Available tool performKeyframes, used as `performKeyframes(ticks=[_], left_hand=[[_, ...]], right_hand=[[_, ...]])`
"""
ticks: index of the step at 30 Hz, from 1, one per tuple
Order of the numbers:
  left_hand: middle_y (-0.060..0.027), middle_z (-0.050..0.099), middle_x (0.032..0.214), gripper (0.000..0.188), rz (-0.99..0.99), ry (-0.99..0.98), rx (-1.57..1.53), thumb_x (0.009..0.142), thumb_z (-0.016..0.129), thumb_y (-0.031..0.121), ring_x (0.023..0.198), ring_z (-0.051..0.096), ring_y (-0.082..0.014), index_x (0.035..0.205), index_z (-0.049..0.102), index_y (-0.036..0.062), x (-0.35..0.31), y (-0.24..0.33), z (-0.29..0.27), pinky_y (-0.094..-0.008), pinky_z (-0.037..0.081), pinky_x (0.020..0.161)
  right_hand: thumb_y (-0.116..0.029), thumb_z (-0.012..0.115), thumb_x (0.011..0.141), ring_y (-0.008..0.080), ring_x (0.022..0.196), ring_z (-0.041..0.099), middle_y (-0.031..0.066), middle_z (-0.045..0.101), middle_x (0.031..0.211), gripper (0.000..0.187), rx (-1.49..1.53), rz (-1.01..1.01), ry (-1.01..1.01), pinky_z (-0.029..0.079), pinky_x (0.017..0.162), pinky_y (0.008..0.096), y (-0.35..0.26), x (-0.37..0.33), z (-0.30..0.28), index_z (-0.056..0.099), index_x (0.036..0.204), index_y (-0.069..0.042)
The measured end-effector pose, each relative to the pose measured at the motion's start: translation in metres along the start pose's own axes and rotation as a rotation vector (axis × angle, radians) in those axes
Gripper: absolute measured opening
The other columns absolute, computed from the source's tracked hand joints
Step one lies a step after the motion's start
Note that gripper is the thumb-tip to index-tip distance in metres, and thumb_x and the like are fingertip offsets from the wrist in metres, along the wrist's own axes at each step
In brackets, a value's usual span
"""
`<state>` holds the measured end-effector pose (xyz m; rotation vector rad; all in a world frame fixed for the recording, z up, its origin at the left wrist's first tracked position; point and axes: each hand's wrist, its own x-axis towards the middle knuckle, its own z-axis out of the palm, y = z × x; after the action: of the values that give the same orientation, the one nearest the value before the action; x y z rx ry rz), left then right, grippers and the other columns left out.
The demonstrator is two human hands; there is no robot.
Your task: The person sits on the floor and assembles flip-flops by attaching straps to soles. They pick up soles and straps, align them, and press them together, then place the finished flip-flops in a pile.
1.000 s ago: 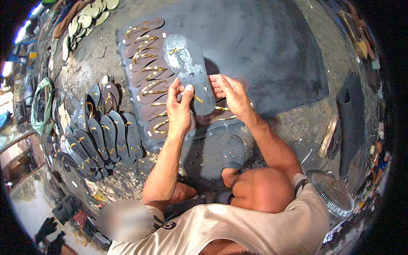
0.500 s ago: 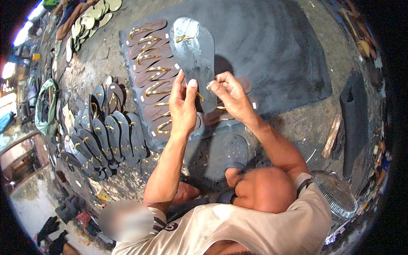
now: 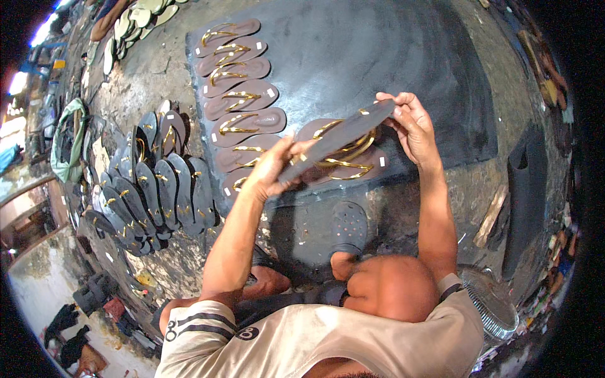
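A dark flip-flop (image 3: 337,140) with gold straps is held up at a slant between my two hands, its sole side turned partly up. My left hand (image 3: 276,169) grips its lower left end, fingers closed on the edge. At the raised right end, the fingertips of my right hand (image 3: 414,129) pinch the tip. Below it, brown sandals with gold straps (image 3: 354,170) lie on the dark mat (image 3: 391,57), partly hidden by the held one. To the left, a column of similar brown sandals (image 3: 242,96) with small white labels runs along the mat's edge.
Many dark sandals (image 3: 167,194) stand packed together on the floor at left. Pale soles (image 3: 144,17) lie at the far left. A dark rolled sheet (image 3: 522,208), a wood strip (image 3: 491,217) and a round fan (image 3: 490,302) are at right. My foot wears a clog (image 3: 349,222).
The flip-flop has swung from upright to a slant and come nearer. My right hand has moved right, onto its raised end; my left now grips the other end.
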<state>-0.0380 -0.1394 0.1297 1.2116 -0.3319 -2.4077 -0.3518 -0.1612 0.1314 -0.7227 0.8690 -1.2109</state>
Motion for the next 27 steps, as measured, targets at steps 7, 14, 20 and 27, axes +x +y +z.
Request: performKeyframes(ticks=[7, 14, 20, 27], left_hand=[[-0.0108, 0.063, 0.104, 0.051, 0.141, 0.187, -0.065, 0.093, 0.06, 0.048, 0.084, 0.066, -0.0221, 0.117, 0.057, 0.0027, 0.017, 0.044, -0.011, -0.0321, 0.061, 0.067], [-0.0043, 0.067, 0.092, 0.038, 0.422, 0.591, 0.512, 0.089, 0.072, 0.017, 0.081, 0.063, -0.0112, 0.119, 0.06, -0.0007, 0.082, 0.03, -0.049, -0.0276, 0.055, 0.072], [-0.0055, 0.07, 0.082, 0.034, 0.476, 0.742, 0.733, 0.082, 0.079, 0.019, 0.07, 0.065, -0.0106, 0.108, 0.067, 0.0001, 0.091, 0.021, -0.054, -0.0248, 0.053, 0.065], [-0.01, 0.07, 0.077, 0.029, 0.491, 0.794, 0.93, 0.082, 0.076, 0.016, 0.069, 0.068, -0.018, 0.101, 0.064, -0.002, 0.095, 0.025, -0.042, -0.0297, 0.055, 0.063]], right_hand=[[-0.013, 0.066, 0.093, 0.0088, 0.088, 0.059, 0.003, 0.063, 0.098, 0.035, -0.407, -0.03, 0.15, 0.05, 0.079, 0.024, 0.007, 0.016, -0.003, 0.052, 0.124, -0.004], [-0.01, 0.066, 0.091, 0.0134, 0.079, 0.064, 0.0085, 0.067, 0.097, 0.04, -0.581, 0.07, 0.3, 0.051, 0.071, 0.0269, 0.068, 0.048, -0.043, 0.053, 0.129, -0.007], [-0.008, 0.068, 0.085, 0.0176, 0.084, 0.068, 0.0145, 0.068, 0.106, 0.043, -0.753, 0.023, 0.294, 0.053, 0.075, 0.0318, 0.085, 0.057, -0.059, 0.057, 0.126, -0.005], [-0.019, 0.076, 0.079, 0.027, 0.083, 0.062, 0.0169, 0.061, 0.105, 0.045, -1.194, -0.054, 0.322, 0.051, 0.08, 0.0397, 0.091, 0.052, -0.067, 0.061, 0.12, -0.006]])
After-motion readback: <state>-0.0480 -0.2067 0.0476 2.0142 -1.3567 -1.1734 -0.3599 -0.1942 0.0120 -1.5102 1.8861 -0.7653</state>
